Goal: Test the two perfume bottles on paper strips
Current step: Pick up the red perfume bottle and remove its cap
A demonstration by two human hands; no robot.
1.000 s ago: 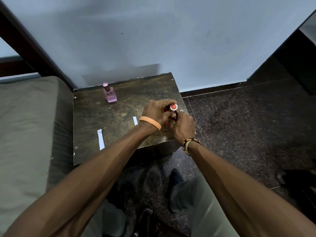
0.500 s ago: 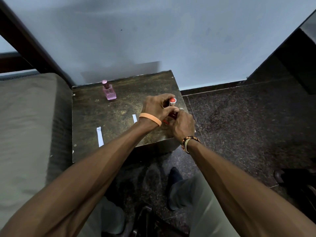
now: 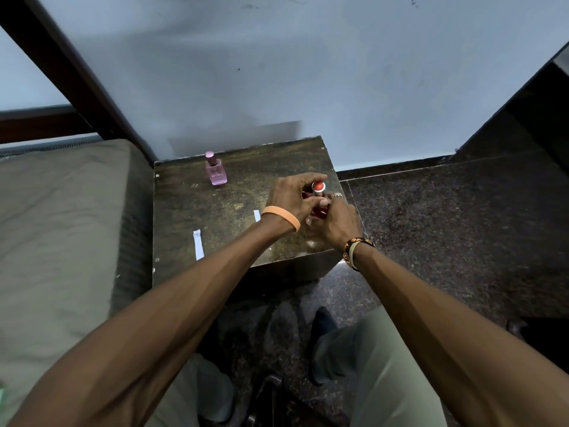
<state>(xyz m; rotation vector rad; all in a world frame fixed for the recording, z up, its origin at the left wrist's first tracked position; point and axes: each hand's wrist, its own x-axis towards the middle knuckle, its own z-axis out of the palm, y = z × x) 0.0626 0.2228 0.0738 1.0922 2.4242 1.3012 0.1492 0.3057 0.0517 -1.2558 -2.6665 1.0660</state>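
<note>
Both hands' fingers close on the red perfume bottle: left hand uppermost, right hand lower

Pale blue wall behind; dark speckled floor; worn dark table; grey-green mattress left.

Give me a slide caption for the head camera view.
Both hands, left and right, grip a red-capped perfume bottle over a small table.
</note>
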